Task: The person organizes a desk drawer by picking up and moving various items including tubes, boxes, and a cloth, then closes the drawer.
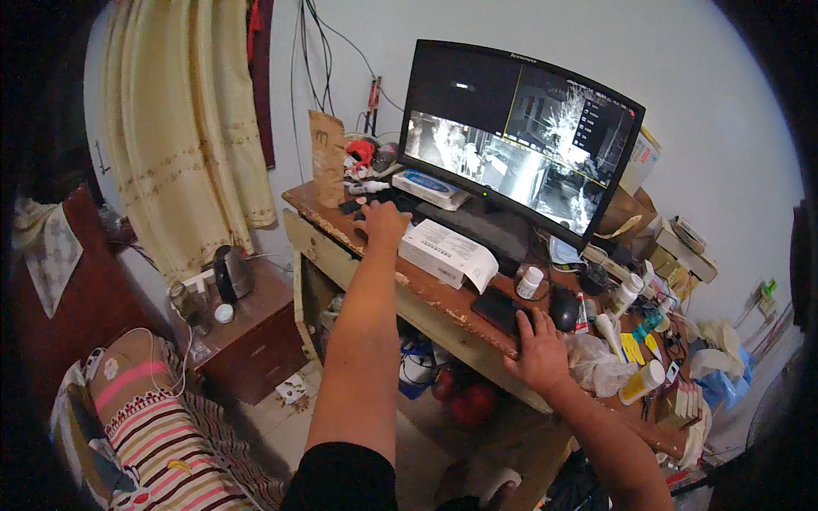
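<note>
My left hand (pixel 385 225) reaches to the far left end of a worn wooden desk (pixel 434 295). Its fingers point down beside a small black flat object (pixel 349 207), and whatever lies under them is hidden. A white printed carton (pixel 441 250) with a raised flap lies just right of that hand. My right hand (pixel 540 350) rests at the desk's front edge, fingers apart, the fingertips at a black flat pad (pixel 500 312). Behind them sit a black computer mouse (pixel 563 308) and a white pill bottle (pixel 530 282). A dark keyboard (pixel 476 220) is partly covered by the carton.
A lit monitor (pixel 521 137) showing camera pictures stands at the back. Bottles, a plastic bag (pixel 597 364) and cables crowd the desk's right end. A cardboard piece (pixel 327 160) stands at the left. A kettle (pixel 231 273) sits on a low cabinet, near a bed with striped bedding (pixel 172 441).
</note>
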A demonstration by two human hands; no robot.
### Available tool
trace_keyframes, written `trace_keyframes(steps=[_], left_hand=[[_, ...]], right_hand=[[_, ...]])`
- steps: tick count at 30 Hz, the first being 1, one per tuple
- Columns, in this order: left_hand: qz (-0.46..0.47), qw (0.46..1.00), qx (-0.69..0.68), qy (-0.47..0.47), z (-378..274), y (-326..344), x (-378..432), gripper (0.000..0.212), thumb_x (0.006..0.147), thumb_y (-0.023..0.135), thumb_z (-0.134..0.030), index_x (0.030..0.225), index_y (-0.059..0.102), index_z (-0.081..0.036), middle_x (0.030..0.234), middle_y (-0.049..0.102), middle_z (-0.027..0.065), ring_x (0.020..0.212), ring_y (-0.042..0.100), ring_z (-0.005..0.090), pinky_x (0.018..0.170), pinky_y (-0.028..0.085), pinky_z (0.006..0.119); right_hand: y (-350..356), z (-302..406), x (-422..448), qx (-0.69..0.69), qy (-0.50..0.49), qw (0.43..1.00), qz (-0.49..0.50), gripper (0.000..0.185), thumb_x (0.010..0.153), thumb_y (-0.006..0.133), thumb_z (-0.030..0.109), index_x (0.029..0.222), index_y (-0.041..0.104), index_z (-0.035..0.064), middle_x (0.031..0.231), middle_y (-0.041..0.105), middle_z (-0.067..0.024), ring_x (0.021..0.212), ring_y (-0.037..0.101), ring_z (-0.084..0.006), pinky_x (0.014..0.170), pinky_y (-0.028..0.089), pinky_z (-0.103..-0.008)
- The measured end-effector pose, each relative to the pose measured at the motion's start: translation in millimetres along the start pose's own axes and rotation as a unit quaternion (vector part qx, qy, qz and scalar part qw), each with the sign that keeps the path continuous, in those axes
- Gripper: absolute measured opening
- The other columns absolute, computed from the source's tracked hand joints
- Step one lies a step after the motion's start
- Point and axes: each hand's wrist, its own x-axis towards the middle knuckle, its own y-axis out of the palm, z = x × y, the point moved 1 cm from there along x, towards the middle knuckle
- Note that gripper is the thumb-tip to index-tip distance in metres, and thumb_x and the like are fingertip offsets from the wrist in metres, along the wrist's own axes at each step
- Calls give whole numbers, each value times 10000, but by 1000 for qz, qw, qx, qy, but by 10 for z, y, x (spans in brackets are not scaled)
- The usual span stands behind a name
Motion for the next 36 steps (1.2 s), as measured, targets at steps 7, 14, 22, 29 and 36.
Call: trace_keyframes(steps=[7, 14, 22, 29, 36], left_hand=[[-11, 996, 82, -31, -156, 152, 3, 484, 711, 674, -331, 1112, 581, -77, 1248, 473, 96, 1264, 270, 347, 925, 208, 689], [-141, 976, -158, 42, 164, 377, 176, 250, 730, 639, -263, 886, 636, -67, 977, 613, 127, 1105, 468, 310, 906, 327, 579], [-66, 846, -526, 57, 506, -167, 12, 164, 763, 638, -132, 854, 553, -25, 761, 573, 23, 643, 504, 91, 582, 405, 246], [-57, 851, -518, 66, 537, -655, -636, 181, 775, 624, -68, 939, 605, 8, 796, 617, 36, 694, 557, 78, 608, 436, 220], [-9, 870, -491, 37, 975, -257, -1260, 264, 853, 537, -169, 1051, 569, 2, 887, 606, 28, 781, 541, 103, 723, 421, 247]], right_hand=[[-9, -53, -15, -12, 6, 1000, 13, 814, 672, 679, 377, 1319, 316, 42, 1328, 331, -236, 1221, 333, -389, 954, 337, -488], [9, -23, -2, -4, 5, 1000, 15, 814, 673, 678, 376, 1321, 314, 45, 1340, 312, -239, 1222, 332, -393, 965, 328, -487], [1, 6, 13, 0, 10, 1000, 29, 840, 673, 676, 384, 1337, 283, 53, 1349, 305, -231, 1236, 316, -389, 978, 315, -494], [2, 3, 7, -1, 15, 1000, 14, 817, 648, 690, 344, 1314, 315, 53, 1324, 329, -228, 1215, 334, -389, 969, 329, -479], [-14, 13, 1, 5, 13, 1000, 1, 799, 631, 698, 317, 1293, 344, 42, 1308, 349, -232, 1200, 349, -393, 968, 336, -468]])
